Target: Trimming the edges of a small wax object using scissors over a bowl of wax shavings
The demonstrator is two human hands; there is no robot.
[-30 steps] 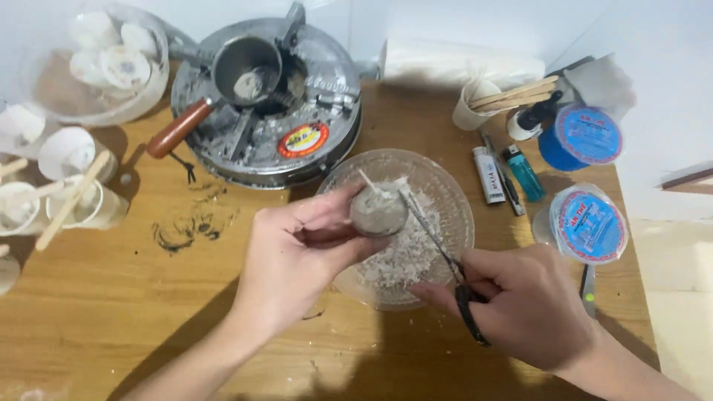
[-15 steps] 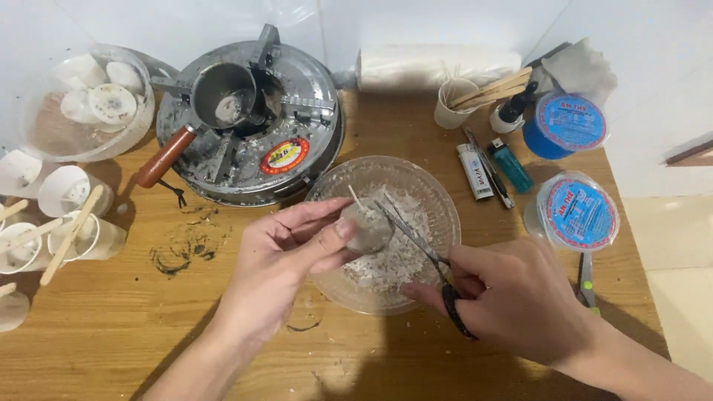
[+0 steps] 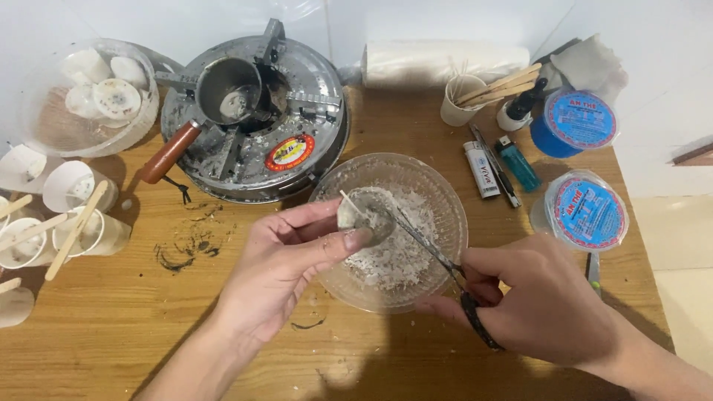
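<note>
Two hands: left pinches a small waxy cup; right grips metal scissors over a ribbed clear bowl.

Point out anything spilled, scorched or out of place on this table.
Dark curled scorch-like marks stain the wooden table left of the left hand, below the metal stove. White flakes stay inside the clear bowl.

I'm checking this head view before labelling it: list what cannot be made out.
- Head view: scissors handles, hidden in the right hand.
- Small cup contents, blocked by the left hand grip and blades.
- Paper cups at the left edge, cut off.
- Pot contents, too blurred.
</note>
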